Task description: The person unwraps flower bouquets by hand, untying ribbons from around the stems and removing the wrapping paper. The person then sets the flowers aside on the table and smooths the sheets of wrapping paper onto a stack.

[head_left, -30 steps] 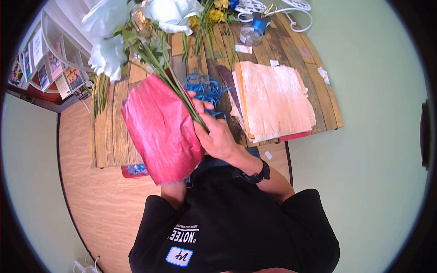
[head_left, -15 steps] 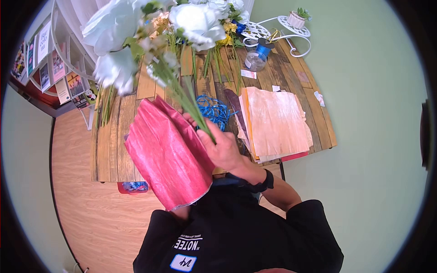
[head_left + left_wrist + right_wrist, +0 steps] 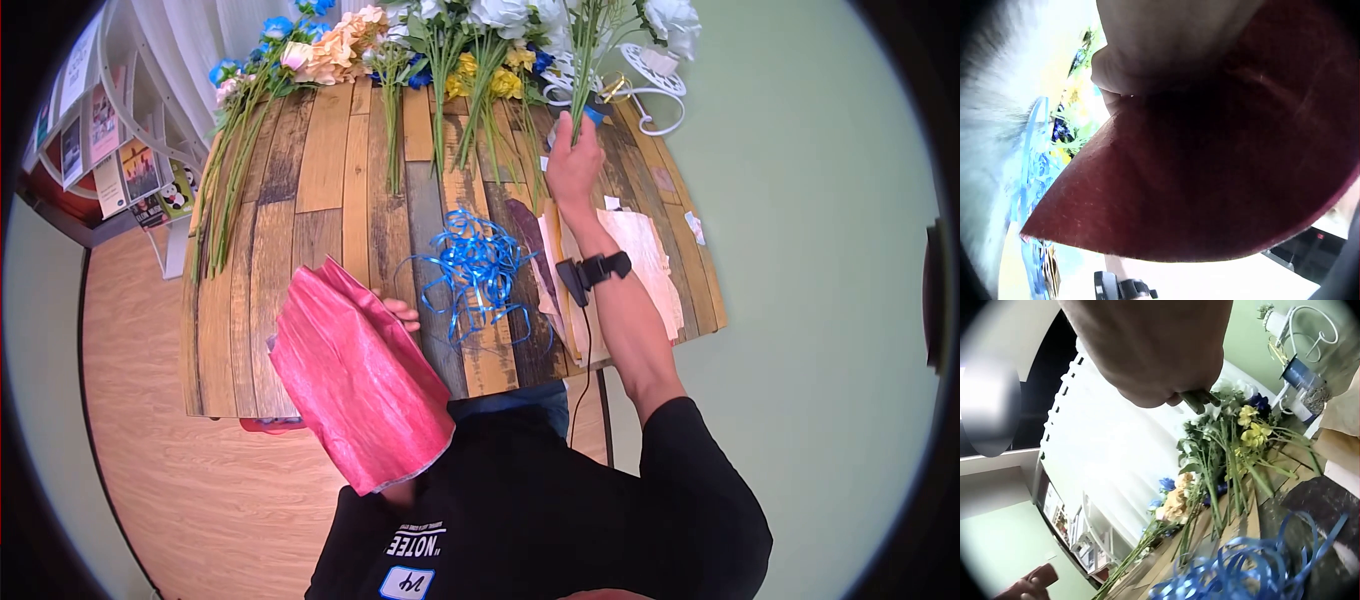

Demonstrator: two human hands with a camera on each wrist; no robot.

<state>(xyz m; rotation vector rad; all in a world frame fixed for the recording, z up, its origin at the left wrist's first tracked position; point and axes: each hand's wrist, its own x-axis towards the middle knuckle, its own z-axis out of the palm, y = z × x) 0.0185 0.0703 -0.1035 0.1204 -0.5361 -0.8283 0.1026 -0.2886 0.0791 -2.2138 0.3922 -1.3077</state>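
The right hand (image 3: 577,168) grips a bundle of green stems (image 3: 585,75) topped by white flowers (image 3: 672,22), held over the far right of the table. In the right wrist view that hand (image 3: 1160,356) is curled round the cut stem ends (image 3: 1197,400). A rolled red wrapping sheet (image 3: 365,385) stands over the near left edge, hiding most of the left hand; its fingertips (image 3: 402,314) show past the sheet's right side. From the left wrist the hand (image 3: 1154,56) lies against the sheet's dark red inside (image 3: 1179,181), with its fingers partly hidden.
Tangled blue ribbon (image 3: 478,265) lies mid-table (image 3: 325,225). Stacked paper sheets (image 3: 650,255) lie at the right, partly under the right forearm. Blue, peach, yellow and white flowers line the back. A white metal stand (image 3: 655,90) is at the back right, a bookshelf (image 3: 120,120) at the left.
The right hand has carried the white flowers away from the red sheet to the far right of the table. The left hand and the sheet remain at the near left.
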